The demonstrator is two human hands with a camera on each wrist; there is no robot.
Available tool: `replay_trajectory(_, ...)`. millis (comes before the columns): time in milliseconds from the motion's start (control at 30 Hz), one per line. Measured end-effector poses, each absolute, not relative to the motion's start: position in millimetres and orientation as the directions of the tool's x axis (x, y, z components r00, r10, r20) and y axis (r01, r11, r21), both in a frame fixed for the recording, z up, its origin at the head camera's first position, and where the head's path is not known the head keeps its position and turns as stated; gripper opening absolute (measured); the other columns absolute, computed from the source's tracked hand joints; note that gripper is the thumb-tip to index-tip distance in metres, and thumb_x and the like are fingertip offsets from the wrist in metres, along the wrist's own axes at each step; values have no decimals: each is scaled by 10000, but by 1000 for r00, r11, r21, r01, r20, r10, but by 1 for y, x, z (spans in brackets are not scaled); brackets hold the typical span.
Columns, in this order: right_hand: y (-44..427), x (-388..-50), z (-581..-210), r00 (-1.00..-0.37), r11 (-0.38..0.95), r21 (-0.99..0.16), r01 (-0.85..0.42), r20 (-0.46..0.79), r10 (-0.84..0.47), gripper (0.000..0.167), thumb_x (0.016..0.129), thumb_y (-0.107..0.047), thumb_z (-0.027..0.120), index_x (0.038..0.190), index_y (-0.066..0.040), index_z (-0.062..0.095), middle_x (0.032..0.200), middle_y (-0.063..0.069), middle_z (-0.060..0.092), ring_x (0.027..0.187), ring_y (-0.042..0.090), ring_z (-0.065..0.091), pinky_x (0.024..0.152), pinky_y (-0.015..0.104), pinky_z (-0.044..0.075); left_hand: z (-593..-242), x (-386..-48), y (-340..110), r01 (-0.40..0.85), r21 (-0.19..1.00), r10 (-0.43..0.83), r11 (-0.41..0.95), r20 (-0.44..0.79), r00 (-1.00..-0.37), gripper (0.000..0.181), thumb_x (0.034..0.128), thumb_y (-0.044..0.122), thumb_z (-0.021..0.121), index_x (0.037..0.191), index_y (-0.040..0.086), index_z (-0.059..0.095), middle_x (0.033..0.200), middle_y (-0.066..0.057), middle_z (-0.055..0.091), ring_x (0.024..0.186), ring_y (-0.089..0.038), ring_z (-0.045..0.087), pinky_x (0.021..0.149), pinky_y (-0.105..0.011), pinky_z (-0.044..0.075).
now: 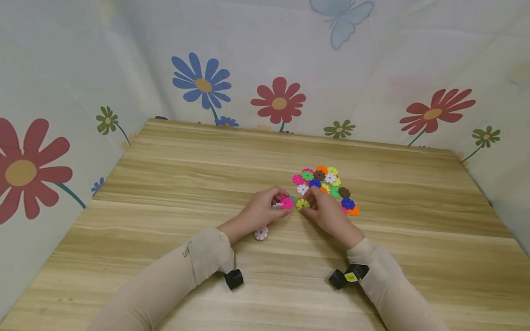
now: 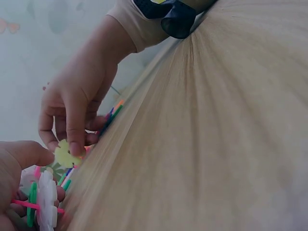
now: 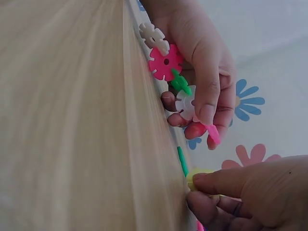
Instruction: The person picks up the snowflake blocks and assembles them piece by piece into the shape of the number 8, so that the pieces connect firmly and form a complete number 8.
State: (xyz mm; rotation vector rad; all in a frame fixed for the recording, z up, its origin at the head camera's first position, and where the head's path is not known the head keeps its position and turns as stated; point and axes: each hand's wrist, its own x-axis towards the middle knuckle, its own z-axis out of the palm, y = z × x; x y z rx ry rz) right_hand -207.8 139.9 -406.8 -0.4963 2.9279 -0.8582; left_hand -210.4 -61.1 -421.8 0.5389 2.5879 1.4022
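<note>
The left hand [image 1: 262, 209] grips a joined chain of notched flower-shaped discs; a pink disc [image 1: 286, 202] shows at its fingertips. In the right wrist view the chain has a white disc [image 3: 185, 103], a green disc [image 3: 180, 82], a pink disc [image 3: 165, 62] and a whitish end disc [image 3: 153, 37]. Between thumb and forefinger, the right hand [image 1: 330, 216] pinches a yellow disc [image 1: 302, 204], just right of the pink one. From the left wrist, the yellow disc [image 2: 66, 154] appears close to the left thumb; whether they touch I cannot tell.
A loose pile of colored discs, including a brown one [image 1: 344, 192], an orange one [image 1: 354, 210] and a blue one [image 1: 348, 203], lies behind and right of the right hand. The wooden table [image 1: 198, 161] meets a flower-printed cloth [image 1: 232, 27] at its back edge.
</note>
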Motion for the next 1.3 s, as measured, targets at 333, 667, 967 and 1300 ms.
replay_trajectory(333,140,-200,-401,-918,742,-547,-388,155,-366,91,870,-126,701,909,-60,653,790,40,665,694,124,561,649,258,488,-421,-208,-62,260,801,368,540,53,-928,371,843,162,728,1189,78,623,1020,-58,673,967,-186,592,882,-332,489)
replay_trajectory(667,137,-194,-398,-877,754,-448,-481,230,-423,73,880,-130,689,925,-77,668,809,27,688,705,117,602,659,277,525,-423,-209,-61,283,770,380,572,57,-923,355,863,187,719,1189,76,634,1101,-74,678,974,-187,602,864,-333,498)
replay_trajectory(967,132,-192,-403,-834,743,-383,-549,306,-459,55,872,-90,688,907,-48,693,877,68,697,784,178,640,719,344,540,-420,-206,-60,342,767,411,544,112,-905,360,828,185,755,1152,53,671,1073,-90,707,951,-181,654,845,-291,523)
replay_trajectory(1300,127,-192,-406,-816,723,-387,-572,355,-456,46,870,-74,685,891,-34,696,861,84,702,778,193,644,717,343,544,-421,-207,-58,341,753,399,563,114,-910,360,796,189,781,1113,42,691,1003,-72,717,841,-130,618,747,-224,499)
